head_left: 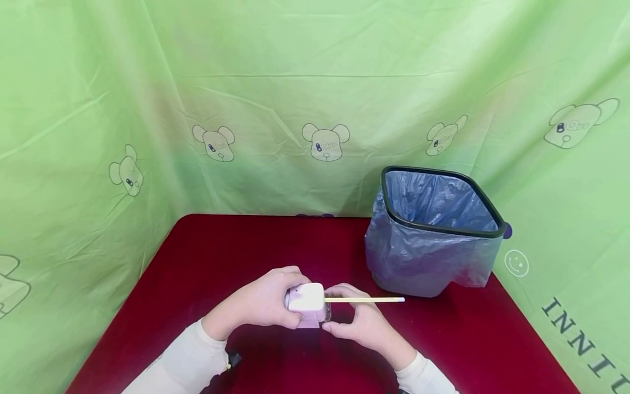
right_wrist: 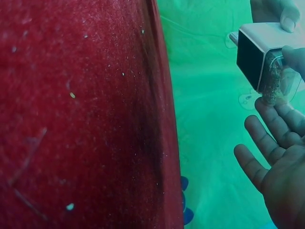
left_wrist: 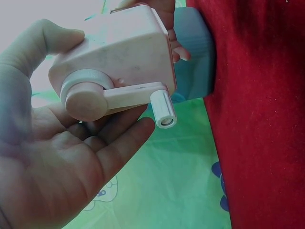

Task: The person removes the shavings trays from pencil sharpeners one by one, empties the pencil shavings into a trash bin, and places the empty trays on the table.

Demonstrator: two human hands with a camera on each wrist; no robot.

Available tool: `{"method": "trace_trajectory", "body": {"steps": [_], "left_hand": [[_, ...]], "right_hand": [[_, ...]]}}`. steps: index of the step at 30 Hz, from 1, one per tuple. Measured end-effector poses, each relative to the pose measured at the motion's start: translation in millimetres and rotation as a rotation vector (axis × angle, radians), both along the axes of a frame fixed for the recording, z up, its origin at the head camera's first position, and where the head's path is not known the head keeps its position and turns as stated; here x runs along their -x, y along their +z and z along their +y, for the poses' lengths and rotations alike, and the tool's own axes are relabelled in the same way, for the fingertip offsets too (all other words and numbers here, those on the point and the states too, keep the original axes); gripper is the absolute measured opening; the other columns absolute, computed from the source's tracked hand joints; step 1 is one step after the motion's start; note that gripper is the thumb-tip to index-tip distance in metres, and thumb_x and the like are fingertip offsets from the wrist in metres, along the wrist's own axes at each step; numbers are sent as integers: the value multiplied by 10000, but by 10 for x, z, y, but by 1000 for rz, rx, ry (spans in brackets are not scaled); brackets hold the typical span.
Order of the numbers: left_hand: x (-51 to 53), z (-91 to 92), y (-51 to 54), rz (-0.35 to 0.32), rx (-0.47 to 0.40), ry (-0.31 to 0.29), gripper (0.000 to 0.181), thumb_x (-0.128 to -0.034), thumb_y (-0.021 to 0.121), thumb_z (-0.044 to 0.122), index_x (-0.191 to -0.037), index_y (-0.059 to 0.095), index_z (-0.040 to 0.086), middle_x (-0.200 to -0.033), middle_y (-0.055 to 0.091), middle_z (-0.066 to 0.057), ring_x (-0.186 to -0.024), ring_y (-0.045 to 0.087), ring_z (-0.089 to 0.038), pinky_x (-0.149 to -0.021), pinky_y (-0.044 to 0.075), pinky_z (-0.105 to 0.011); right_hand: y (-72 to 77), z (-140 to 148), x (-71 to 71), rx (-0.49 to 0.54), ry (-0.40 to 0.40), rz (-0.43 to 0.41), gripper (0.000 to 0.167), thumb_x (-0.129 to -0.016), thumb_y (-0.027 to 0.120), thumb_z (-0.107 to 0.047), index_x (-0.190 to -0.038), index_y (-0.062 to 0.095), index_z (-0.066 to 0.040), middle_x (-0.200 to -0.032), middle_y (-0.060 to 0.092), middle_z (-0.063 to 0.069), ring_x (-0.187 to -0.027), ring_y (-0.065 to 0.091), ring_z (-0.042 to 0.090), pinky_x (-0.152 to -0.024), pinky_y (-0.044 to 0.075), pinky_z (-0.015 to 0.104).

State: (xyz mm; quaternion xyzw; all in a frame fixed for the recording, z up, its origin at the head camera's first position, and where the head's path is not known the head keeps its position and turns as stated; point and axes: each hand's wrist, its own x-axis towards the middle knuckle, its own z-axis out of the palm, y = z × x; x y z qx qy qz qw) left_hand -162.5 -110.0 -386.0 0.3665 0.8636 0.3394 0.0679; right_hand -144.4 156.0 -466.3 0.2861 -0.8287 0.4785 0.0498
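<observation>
A pale pink crank pencil sharpener (head_left: 306, 298) is held above the red table, its crank handle (left_wrist: 133, 94) facing the left wrist camera. My left hand (head_left: 266, 298) grips its body between thumb and fingers. My right hand (head_left: 366, 323) pinches the clear shavings drawer (right_wrist: 272, 78) at the other end, thumb on one side and a finger on the other; dark shavings show inside it. A yellow pencil (head_left: 366, 300) extends to the right over the right hand in the head view; whether it is fixed in the sharpener or held by fingers I cannot tell.
A bin (head_left: 433, 257) with a black rim and a bluish plastic liner stands at the table's back right. Small pale specks lie on the red cloth (right_wrist: 81, 124). Green curtains (head_left: 266, 98) with bear prints surround the table.
</observation>
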Motion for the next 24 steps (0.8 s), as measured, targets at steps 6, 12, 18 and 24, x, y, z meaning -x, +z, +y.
{"method": "trace_trajectory", "body": {"steps": [6, 12, 18, 24], "left_hand": [[-3, 1, 3, 4, 7, -5, 433, -669, 812, 212, -1081, 694, 277, -973, 586, 148, -832, 583, -61, -707, 530, -246], [15, 7, 18, 27, 8, -9, 439, -663, 819, 205, -1082, 701, 265, -959, 585, 158, -844, 569, -62, -701, 527, -246], [13, 2, 24, 32, 9, -7, 442, -663, 822, 210, -1084, 700, 267, -959, 587, 157, -847, 569, -63, -700, 525, -244], [4, -4, 23, 5, 8, -2, 439, -672, 822, 207, -1086, 696, 278, -975, 589, 153, -840, 587, -64, -709, 534, -247]], "right_hand": [[-3, -3, -4, -10, -9, 4, 534, -765, 904, -309, -1238, 658, -342, -1201, 656, -178, -1118, 639, 83, -976, 526, 339], [-9, 7, 16, -12, -7, 12, 538, -765, 904, -301, -1239, 655, -350, -1202, 654, -179, -1115, 639, 83, -976, 528, 338], [-11, 9, 20, -11, -11, 8, 542, -762, 907, -298, -1238, 655, -356, -1200, 652, -184, -1116, 637, 78, -977, 526, 336], [-17, 12, 14, -8, -9, 11, 541, -765, 906, -303, -1243, 657, -351, -1201, 655, -177, -1115, 639, 84, -977, 526, 338]]}}
